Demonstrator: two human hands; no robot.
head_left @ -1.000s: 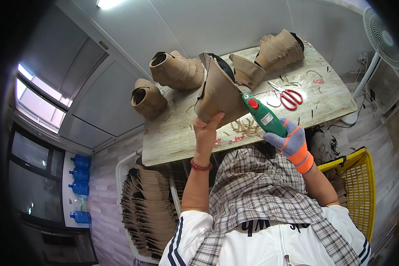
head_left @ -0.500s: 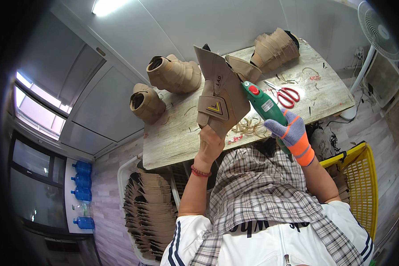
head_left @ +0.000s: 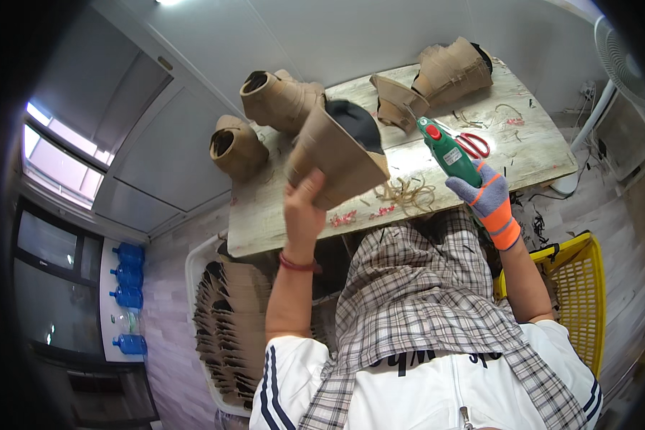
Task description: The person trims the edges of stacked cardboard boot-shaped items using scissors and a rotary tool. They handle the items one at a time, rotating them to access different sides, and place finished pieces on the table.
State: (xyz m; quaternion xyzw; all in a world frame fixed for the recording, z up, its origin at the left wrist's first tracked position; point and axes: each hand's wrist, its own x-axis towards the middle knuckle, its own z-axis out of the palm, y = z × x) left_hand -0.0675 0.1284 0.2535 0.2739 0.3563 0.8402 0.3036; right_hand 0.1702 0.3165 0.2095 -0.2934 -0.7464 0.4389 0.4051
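Note:
My bare left hand (head_left: pixel 304 208) is closed on the edge of a tan shoe upper (head_left: pixel 340 161), held above the table with its black lining facing away and to the right. In a grey and orange glove, my right hand (head_left: pixel 489 201) grips a green handheld power tool (head_left: pixel 446 150) with a red switch. The tool's tip points up and to the left, apart from the upper. Red-handled scissors (head_left: pixel 474 145) lie partly behind the tool. Another tan upper (head_left: pixel 398 99) rests just beyond the tip. Thin tan trimmings (head_left: pixel 412 193) are heaped on the table between my hands.
Stacked tan uppers stand on the worn table (head_left: pixel 258 229): two groups (head_left: pixel 238 147) (head_left: pixel 279 100) at the left, one stack (head_left: pixel 451 72) at the far right. A white bin (head_left: pixel 196 287) of uppers sits below left, a yellow basket (head_left: pixel 600 287) at right. A fan (head_left: pixel 616 57) stands beyond.
My left hand has moved left and turned the upper, so its marked side no longer shows and its black lining does. The tool has shifted up and right, away from the upper.

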